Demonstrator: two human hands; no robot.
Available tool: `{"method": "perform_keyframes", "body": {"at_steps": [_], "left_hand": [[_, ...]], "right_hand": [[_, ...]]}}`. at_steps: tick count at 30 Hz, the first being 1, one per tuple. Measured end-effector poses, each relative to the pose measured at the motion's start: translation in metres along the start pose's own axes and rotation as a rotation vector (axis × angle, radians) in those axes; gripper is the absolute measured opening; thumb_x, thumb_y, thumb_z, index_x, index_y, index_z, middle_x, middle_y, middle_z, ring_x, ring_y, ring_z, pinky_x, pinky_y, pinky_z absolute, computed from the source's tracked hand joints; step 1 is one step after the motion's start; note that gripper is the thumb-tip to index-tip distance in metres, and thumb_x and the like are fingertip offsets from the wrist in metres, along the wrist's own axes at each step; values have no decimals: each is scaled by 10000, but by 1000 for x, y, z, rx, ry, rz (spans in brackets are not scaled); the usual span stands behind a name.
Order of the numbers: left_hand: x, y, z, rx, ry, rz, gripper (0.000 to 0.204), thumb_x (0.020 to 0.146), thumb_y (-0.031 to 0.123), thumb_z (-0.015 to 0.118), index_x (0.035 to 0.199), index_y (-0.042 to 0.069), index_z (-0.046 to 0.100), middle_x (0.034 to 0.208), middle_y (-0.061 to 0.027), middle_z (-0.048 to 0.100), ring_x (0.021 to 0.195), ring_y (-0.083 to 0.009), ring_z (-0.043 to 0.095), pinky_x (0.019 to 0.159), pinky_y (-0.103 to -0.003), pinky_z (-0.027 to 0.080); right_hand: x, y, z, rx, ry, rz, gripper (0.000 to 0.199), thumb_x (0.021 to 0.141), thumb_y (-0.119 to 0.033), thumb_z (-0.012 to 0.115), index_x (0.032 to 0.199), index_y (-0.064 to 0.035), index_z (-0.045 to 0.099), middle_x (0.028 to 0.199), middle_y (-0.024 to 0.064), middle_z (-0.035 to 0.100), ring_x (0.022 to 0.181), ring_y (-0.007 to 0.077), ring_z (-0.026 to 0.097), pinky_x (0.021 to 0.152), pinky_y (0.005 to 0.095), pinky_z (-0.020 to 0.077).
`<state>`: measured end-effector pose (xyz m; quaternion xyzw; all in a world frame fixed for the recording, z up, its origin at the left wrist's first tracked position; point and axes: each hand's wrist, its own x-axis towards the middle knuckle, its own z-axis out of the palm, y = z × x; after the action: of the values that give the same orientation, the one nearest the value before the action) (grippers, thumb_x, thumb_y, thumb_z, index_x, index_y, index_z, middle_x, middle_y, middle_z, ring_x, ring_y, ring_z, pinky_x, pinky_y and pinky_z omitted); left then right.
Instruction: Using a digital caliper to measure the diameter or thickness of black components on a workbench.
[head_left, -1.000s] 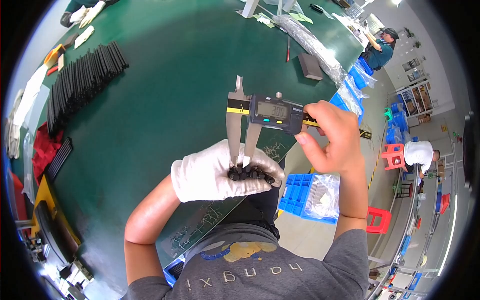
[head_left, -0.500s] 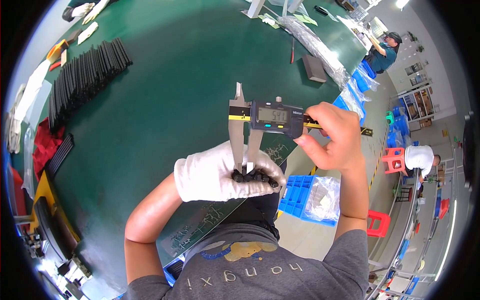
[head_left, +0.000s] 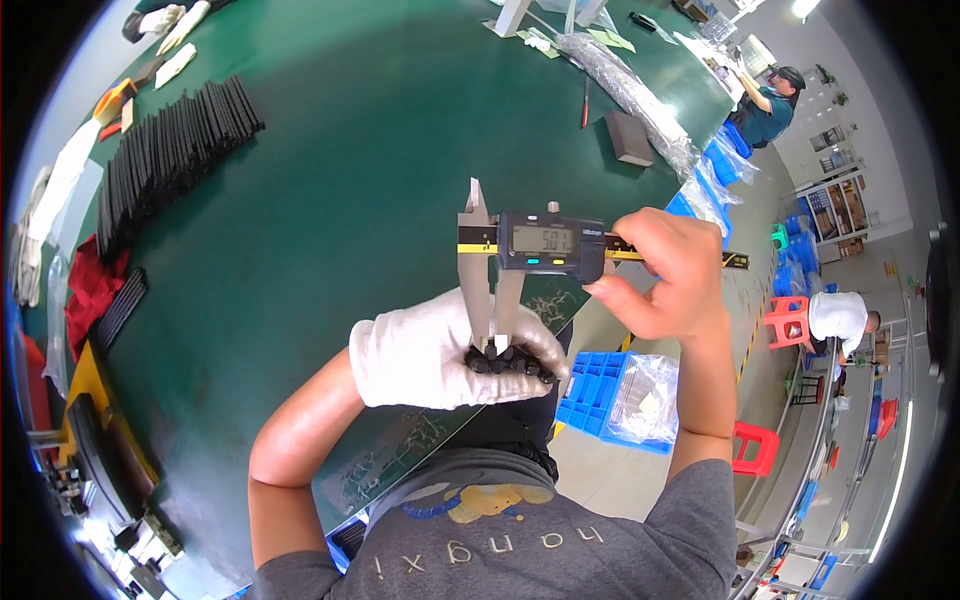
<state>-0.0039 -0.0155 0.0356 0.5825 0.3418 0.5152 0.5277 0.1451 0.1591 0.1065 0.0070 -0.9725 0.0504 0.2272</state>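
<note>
My left hand (head_left: 430,352), in a white glove, grips a small black ribbed part (head_left: 510,363) at waist height over the near edge of the green table (head_left: 330,180). My bare right hand (head_left: 672,275) holds a digital caliper (head_left: 545,242) by its beam and display. The caliper's two long jaws point down and close on the black part.
Rows of black strips (head_left: 165,160) lie at the table's far left, with red cloth (head_left: 85,290) beside them. A grey block (head_left: 630,138) and a long clear bag (head_left: 630,85) sit far right. Blue bins (head_left: 600,385) stand on the floor. Another person (head_left: 770,105) works beyond.
Both hands with caliper and part have shifted slightly right and up in the picture; the grip is unchanged.
</note>
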Motion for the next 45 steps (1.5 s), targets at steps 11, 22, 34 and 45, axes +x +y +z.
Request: {"method": "perform_keyframes", "body": {"at_steps": [11, 22, 34, 45], "left_hand": [[2, -4, 0, 118, 76, 61, 162, 858, 110, 649, 1000, 36, 633, 929, -76, 650, 879, -191, 621, 797, -312, 490], [8, -23, 24, 259, 747, 105, 139, 841, -12, 558, 970, 37, 574, 764, -41, 544, 653, -124, 534, 614, -252, 452], [10, -33, 33, 432, 926, 210, 299, 744, -37, 532, 1035, 29, 556, 831, -97, 565, 676, -198, 574, 643, -275, 476], [11, -31, 35, 442, 931, 227, 169, 841, 23, 569, 1009, 25, 559, 821, -51, 577, 687, -122, 549, 637, -244, 457]], "right_hand": [[-11, -5, 3, 10, 7, 38, 308, 666, -283, 757, 801, -61, 593, 640, 52, 555, 488, 232, 517, 424, 313, 377], [-36, -43, 4, 90, 136, 407, 272, 727, -206, 750, 869, -32, 597, 708, 59, 607, 473, 169, 520, 436, 276, 403], [-46, -59, 10, 25, 162, 466, 305, 706, -243, 775, 822, -38, 581, 652, 66, 575, 471, 207, 517, 430, 298, 394], [-49, -57, 10, -8, 191, 447, 329, 684, -316, 781, 707, -64, 571, 561, 53, 520, 471, 226, 531, 418, 317, 372]]}}
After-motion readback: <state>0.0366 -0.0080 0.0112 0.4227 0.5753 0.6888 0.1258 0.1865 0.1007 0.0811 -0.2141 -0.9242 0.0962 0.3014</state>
